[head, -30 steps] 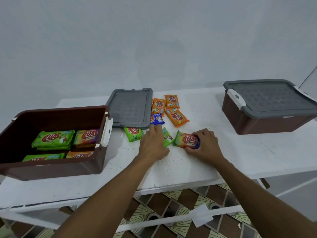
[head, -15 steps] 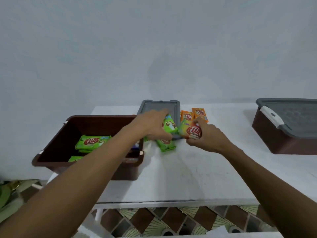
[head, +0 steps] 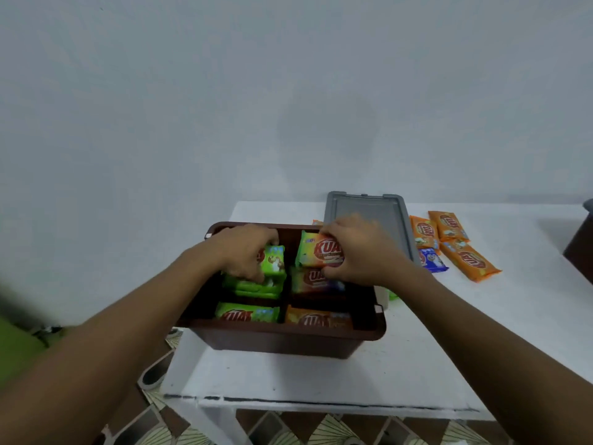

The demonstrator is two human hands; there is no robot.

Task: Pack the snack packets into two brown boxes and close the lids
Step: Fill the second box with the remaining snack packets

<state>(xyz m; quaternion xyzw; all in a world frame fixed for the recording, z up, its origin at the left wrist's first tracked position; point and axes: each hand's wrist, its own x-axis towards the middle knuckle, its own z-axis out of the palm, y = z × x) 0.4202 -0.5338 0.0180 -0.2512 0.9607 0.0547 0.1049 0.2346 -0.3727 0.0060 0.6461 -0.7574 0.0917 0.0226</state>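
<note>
Two grips within box [head: 282,335] rim: left hand [head: 244,255], green packet [head: 275,259]; right hand [head: 359,252], orange packet [head: 316,252].

Plain home room: white table [head: 417,364], bare wall [head: 288,91], patterned tiles [head: 324,430]

"KUA" on green-orange pkt [head: 316,253]; "UA" on front green pkt [head: 245,314]; rest unreadable.
</note>
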